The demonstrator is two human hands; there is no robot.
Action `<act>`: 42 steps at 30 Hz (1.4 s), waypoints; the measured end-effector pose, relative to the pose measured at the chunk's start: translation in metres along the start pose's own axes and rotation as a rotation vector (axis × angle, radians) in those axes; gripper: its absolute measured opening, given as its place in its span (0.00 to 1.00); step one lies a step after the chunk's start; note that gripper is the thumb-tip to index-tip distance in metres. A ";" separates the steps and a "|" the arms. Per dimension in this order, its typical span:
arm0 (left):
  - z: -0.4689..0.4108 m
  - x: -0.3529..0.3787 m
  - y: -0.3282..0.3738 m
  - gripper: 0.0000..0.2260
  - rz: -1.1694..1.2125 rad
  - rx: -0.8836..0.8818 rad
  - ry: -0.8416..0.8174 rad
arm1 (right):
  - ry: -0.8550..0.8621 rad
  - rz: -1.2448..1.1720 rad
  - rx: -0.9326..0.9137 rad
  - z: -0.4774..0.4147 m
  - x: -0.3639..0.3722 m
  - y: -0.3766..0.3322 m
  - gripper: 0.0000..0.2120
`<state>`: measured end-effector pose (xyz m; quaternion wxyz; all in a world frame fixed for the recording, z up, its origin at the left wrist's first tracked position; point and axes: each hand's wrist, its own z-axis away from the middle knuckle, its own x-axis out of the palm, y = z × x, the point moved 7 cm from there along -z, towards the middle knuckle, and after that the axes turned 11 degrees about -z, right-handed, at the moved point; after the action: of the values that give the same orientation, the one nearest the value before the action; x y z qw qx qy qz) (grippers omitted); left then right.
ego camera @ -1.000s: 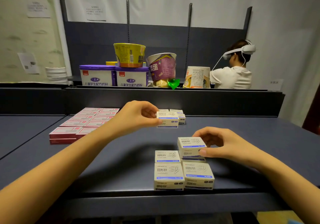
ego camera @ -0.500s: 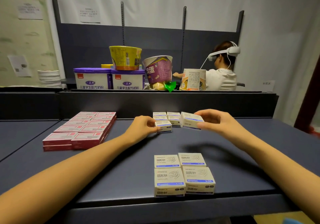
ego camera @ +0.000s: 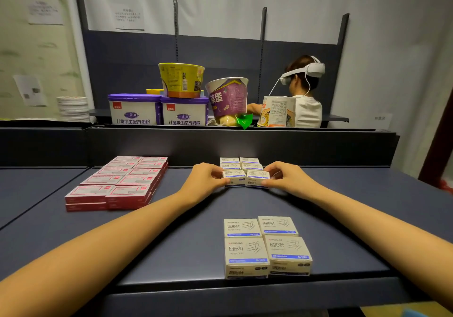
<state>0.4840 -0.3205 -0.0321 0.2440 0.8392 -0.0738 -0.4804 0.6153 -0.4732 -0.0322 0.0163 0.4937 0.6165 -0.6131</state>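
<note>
Red flat boxes (ego camera: 117, 182): two columns, stacked in layers, left part of the dark shelf (ego camera: 191, 233), running from its back edge toward the middle.

Raised ledge behind the shelf's back wall:
- Two purple-lidded white tubs (ego camera: 159, 110), side by side and touching.
- Yellow noodle bowl (ego camera: 181, 80) on top of the tubs.
- Purple cup (ego camera: 229, 97), tilted, just right of the tubs, with a green packet (ego camera: 245, 120) at its base.
- White printed tub (ego camera: 278, 112), further right.

Person in a white headset (ego camera: 306, 91), beyond the ledge, right.

White stacked rings (ego camera: 73, 108), far left.

Paper notices (ego camera: 45, 12) on the wall.
</note>
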 end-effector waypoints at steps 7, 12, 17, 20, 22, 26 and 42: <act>0.000 0.000 0.000 0.13 0.011 -0.007 0.012 | 0.027 0.017 -0.002 -0.005 0.000 0.004 0.21; -0.002 0.000 -0.006 0.15 -0.014 -0.079 0.030 | 0.040 0.035 -0.008 -0.007 0.002 0.006 0.22; 0.001 -0.004 -0.002 0.24 -0.071 -0.169 -0.061 | 0.063 0.048 -0.011 0.002 -0.013 -0.008 0.35; 0.015 -0.020 0.018 0.23 -0.045 -0.162 -0.107 | 0.111 -0.051 -0.066 0.025 -0.032 -0.035 0.31; 0.036 -0.034 0.038 0.17 -0.004 -0.115 -0.122 | 0.074 -0.124 -0.089 0.053 -0.037 -0.048 0.23; 0.096 -0.050 0.069 0.07 0.097 0.009 -0.173 | -0.150 -0.182 -0.049 0.117 -0.020 -0.051 0.17; 0.159 -0.033 0.070 0.17 0.042 0.054 -0.215 | -0.186 -0.143 -0.077 0.172 0.004 -0.047 0.22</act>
<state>0.3405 -0.4238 -0.0395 0.2218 0.7872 -0.1302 -0.5605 0.4829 -0.5925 -0.0425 0.0486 0.3885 0.6690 -0.6318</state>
